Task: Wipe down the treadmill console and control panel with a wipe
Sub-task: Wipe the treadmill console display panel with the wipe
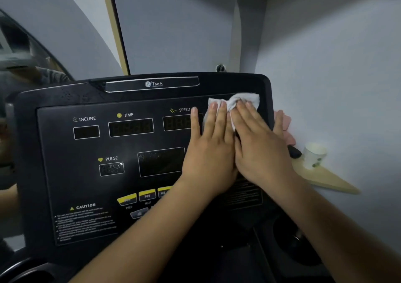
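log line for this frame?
phase: wiping | both hands, left hand, right hand, flat on wipe | zone: console upper right

Wooden shelf (329,180) carries white cup (313,155).

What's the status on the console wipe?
Left hand and right hand flat on wipe, console upper right. Left side not reached. Nothing in the way.
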{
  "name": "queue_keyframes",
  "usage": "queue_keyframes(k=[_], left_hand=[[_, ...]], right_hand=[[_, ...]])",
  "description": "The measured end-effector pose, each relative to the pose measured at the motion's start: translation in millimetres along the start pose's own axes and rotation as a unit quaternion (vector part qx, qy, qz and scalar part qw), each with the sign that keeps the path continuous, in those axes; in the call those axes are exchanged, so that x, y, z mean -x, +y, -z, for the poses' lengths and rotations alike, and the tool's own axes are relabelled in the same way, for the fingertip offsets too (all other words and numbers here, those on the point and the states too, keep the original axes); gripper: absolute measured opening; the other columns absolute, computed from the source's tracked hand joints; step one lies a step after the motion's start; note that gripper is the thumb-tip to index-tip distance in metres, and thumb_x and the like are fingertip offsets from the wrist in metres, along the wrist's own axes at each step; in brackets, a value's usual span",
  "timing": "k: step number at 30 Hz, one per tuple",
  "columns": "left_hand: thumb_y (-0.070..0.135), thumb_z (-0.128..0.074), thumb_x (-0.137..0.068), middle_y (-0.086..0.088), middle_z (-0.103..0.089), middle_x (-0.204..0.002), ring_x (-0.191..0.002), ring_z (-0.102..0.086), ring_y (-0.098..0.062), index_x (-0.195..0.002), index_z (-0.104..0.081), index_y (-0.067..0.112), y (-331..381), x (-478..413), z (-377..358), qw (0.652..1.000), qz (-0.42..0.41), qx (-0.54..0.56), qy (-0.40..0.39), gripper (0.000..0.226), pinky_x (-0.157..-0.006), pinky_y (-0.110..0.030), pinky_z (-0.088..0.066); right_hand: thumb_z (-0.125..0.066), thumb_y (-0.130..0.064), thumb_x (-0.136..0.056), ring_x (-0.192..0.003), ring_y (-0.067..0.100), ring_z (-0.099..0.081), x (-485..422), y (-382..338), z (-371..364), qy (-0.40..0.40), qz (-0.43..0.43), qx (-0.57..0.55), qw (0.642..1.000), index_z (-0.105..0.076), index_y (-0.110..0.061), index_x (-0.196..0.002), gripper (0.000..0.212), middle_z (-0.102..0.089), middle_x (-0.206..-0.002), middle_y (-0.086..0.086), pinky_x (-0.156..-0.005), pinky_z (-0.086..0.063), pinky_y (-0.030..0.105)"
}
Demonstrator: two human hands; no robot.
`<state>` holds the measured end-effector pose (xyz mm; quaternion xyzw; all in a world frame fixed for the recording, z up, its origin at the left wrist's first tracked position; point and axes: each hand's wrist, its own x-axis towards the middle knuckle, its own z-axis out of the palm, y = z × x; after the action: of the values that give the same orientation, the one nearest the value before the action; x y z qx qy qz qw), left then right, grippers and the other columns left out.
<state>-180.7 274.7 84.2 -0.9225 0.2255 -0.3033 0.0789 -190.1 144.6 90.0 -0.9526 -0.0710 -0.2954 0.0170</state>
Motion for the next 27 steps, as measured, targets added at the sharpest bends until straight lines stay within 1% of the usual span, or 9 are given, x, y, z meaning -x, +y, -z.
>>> queue_keyframes(k=[2,5,7,11,15,19,21,24,27], left_hand=[[0.05,-0.026,-0.098,-0.023,0.002,-0.163,-0.15,0.008,-0.04,-0.156,-0.004,0.003,2.2,3.6,-2.1,1.0,0.003,0.015,0.015,0.077,-0.116,-0.066,0.002],[0.047,-0.033,-0.096,-0.023,-0.012,-0.162,-0.149,-0.004,-0.046,-0.154,-0.023,0.002,11.3,38.2,-14.7,0.998,-0.009,0.054,0.03,0.074,-0.114,-0.069,-0.009],[0.049,-0.038,-0.096,-0.022,-0.016,-0.161,-0.149,-0.008,-0.044,-0.152,-0.029,0.002,11.3,56.0,-23.0,0.998,-0.023,0.05,0.027,0.074,-0.114,-0.068,-0.013],[0.055,-0.034,-0.096,-0.021,-0.012,-0.162,-0.151,-0.007,-0.036,-0.153,-0.023,0.001,4.0,30.8,-17.4,0.999,-0.02,0.016,0.021,0.079,-0.117,-0.065,-0.009],[0.045,-0.019,-0.099,-0.023,-0.006,-0.162,-0.15,-0.002,-0.039,-0.154,-0.015,0.001,12.0,-4.2,-3.1,0.999,0.007,0.016,0.033,0.071,-0.117,-0.063,0.0],[0.045,-0.035,-0.096,-0.023,-0.019,-0.16,-0.149,-0.011,-0.042,-0.152,-0.029,0.001,25.9,24.6,-12.5,0.997,-0.018,0.069,0.043,0.071,-0.117,-0.064,-0.008],[0.049,-0.034,-0.095,-0.022,-0.02,-0.16,-0.149,-0.011,-0.041,-0.152,-0.029,0.002,29.1,33.7,-17.4,0.997,-0.031,0.06,0.034,0.073,-0.117,-0.064,-0.01],[0.048,-0.025,-0.098,-0.02,-0.012,-0.163,-0.151,-0.004,-0.036,-0.154,-0.02,0.002,25.8,7.8,-9.6,0.998,-0.038,0.035,0.025,0.073,-0.117,-0.064,0.0],[0.045,-0.012,-0.097,-0.017,-0.004,-0.164,-0.152,0.001,-0.032,-0.156,-0.01,0.002,19.6,-27.2,1.4,0.999,-0.03,0.008,0.023,0.073,-0.116,-0.064,0.004]], right_hand=[[-0.019,-0.036,-0.093,-0.149,0.013,-0.009,4.8,0.6,0.4,0.004,-0.001,-0.004,1.0,-0.027,-0.019,-0.152,0.062,-0.021,-0.161,-0.001,-0.113,-0.013,0.066],[-0.03,-0.04,-0.094,-0.148,0.018,-0.017,43.2,1.1,-11.3,0.004,0.004,-0.002,1.0,-0.035,-0.019,-0.149,0.059,-0.029,-0.158,0.003,-0.112,-0.017,0.065],[-0.035,-0.04,-0.095,-0.148,0.018,-0.019,65.9,6.4,-20.0,0.007,0.025,0.0,1.0,-0.038,-0.019,-0.148,0.057,-0.031,-0.157,0.003,-0.113,-0.017,0.064],[-0.037,-0.039,-0.094,-0.147,0.015,-0.022,38.9,20.9,-17.0,0.031,0.022,0.008,0.999,-0.037,-0.015,-0.148,0.059,-0.031,-0.157,0.002,-0.112,-0.019,0.064],[-0.028,-0.037,-0.095,-0.148,0.017,-0.016,8.0,25.6,-10.2,0.038,-0.003,0.0,0.999,-0.03,-0.013,-0.151,0.061,-0.024,-0.16,0.005,-0.114,-0.02,0.062],[-0.031,-0.037,-0.097,-0.148,0.019,-0.017,51.4,27.5,-25.0,0.034,-0.005,0.006,0.999,-0.032,-0.012,-0.15,0.059,-0.027,-0.159,0.007,-0.112,-0.019,0.063],[-0.033,-0.036,-0.096,-0.148,0.019,-0.019,61.8,31.1,-28.3,0.033,0.0,0.003,0.999,-0.035,-0.012,-0.149,0.059,-0.031,-0.157,0.007,-0.111,-0.02,0.064],[-0.029,-0.034,-0.095,-0.146,0.02,-0.024,31.8,36.2,-19.2,0.047,-0.004,0.008,0.999,-0.037,-0.01,-0.147,0.058,-0.034,-0.156,0.008,-0.112,-0.019,0.063],[-0.022,-0.033,-0.094,-0.147,0.019,-0.02,-6.8,41.3,-5.4,0.05,-0.011,-0.006,0.999,-0.03,-0.01,-0.15,0.061,-0.026,-0.159,0.008,-0.116,-0.015,0.06]])
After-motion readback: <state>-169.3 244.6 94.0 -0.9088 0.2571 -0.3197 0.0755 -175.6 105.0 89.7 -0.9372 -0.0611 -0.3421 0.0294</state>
